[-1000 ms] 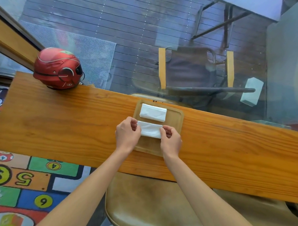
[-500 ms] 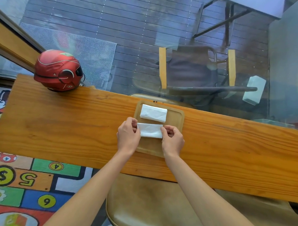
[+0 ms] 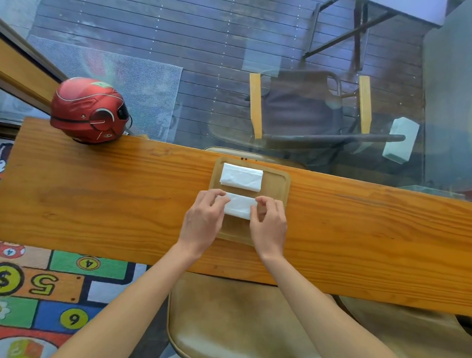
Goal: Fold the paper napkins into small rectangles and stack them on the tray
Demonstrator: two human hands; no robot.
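On the wooden tray (image 3: 280, 186), two folded napkins lie: the far napkin (image 3: 241, 177) rests alone, while the near napkin (image 3: 240, 205) is pinched at its ends by the left hand (image 3: 203, 221) and right hand (image 3: 269, 223). A red helmet (image 3: 88, 111) sits well left of the tray on the surface (image 3: 95, 195).

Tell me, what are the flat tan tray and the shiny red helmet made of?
The flat tan tray looks like pale wood with a smooth matte finish and a raised rim; it could be bamboo. The shiny red helmet looks like hard glossy plastic, since light glints off its curved shell.
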